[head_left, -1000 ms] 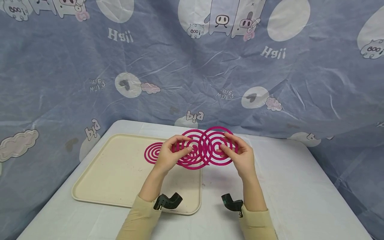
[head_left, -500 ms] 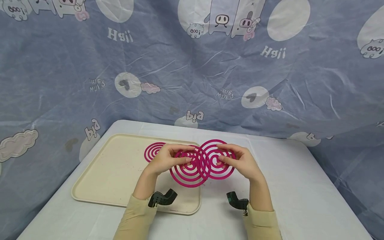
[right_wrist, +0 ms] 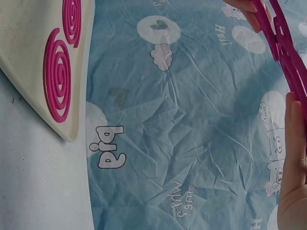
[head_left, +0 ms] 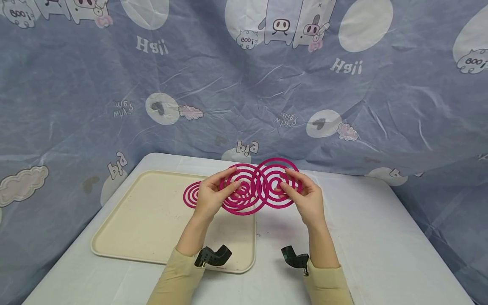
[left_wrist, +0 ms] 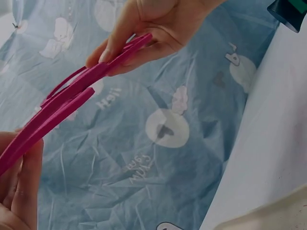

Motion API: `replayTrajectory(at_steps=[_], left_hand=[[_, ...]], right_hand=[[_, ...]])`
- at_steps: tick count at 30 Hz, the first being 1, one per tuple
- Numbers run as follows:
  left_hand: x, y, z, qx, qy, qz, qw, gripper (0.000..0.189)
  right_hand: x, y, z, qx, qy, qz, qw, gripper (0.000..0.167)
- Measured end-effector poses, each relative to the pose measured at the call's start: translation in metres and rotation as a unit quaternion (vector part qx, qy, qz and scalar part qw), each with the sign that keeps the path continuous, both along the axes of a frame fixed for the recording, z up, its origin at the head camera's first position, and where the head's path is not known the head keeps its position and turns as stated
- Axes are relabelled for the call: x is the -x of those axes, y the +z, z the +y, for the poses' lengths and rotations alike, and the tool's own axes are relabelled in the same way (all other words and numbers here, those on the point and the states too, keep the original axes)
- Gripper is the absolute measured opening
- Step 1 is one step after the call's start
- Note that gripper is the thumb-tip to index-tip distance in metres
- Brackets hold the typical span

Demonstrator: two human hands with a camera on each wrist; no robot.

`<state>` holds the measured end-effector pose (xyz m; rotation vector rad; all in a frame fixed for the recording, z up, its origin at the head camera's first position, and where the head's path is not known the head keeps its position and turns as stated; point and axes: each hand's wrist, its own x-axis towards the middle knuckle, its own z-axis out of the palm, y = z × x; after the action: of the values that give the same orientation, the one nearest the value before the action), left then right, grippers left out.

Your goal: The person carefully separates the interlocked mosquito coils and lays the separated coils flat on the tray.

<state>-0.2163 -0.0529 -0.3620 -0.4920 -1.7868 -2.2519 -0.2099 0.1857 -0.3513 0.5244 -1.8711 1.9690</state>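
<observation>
Both hands hold a pair of overlapping magenta mosquito coils up in the air in the head view. My left hand (head_left: 207,198) pinches the left coil (head_left: 244,213) between thumb and fingers. The right coil (head_left: 277,160) is pinched the same way by my right hand (head_left: 310,201). Where the two spirals cross in the middle, I cannot tell whether they are joined. Seen nearly edge-on in the left wrist view, the held coils (left_wrist: 72,92) show a slight splay between their layers. Two more coils lie on the tray, the nearer coil (right_wrist: 48,79) plain in the right wrist view.
A cream tray (head_left: 145,220) lies on the left of the white-covered table (head_left: 366,237), partly below the left forearm. A blue printed curtain (head_left: 228,84) hangs behind and beside the table. Black wrist cameras are strapped near each sleeve cuff.
The hands dipped with the coils half a second ago, tilting them flatter. Now both have risen again, and the coils face the head camera more upright. The tray has stayed put.
</observation>
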Motion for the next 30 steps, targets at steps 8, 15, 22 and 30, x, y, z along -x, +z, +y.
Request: replayTrajectory(at_steps=[8, 15, 22, 30], left_hand=[[0.002, -0.002, -0.013, 0.082, -0.119, 0.035, 0.9889, 0.038], [0.002, -0.002, -0.023, 0.196, -0.217, 0.064, 0.9542, 0.039], [0.002, -0.002, -0.015, 0.147, -0.151, 0.060, 0.9756, 0.040], [0.000, 0.000, -0.005, 0.047, -0.070, 0.052, 0.9951, 0.042]], right_hand=[[-0.002, 0.001, 0.017, -0.104, 0.084, -0.034, 0.9905, 0.038], [-0.003, 0.001, 0.031, -0.201, 0.156, -0.028, 0.9667, 0.040], [-0.004, 0.003, 0.025, -0.143, 0.115, -0.022, 0.9828, 0.040], [-0.004, 0.004, 0.010, -0.041, 0.018, 0.016, 0.9989, 0.042]])
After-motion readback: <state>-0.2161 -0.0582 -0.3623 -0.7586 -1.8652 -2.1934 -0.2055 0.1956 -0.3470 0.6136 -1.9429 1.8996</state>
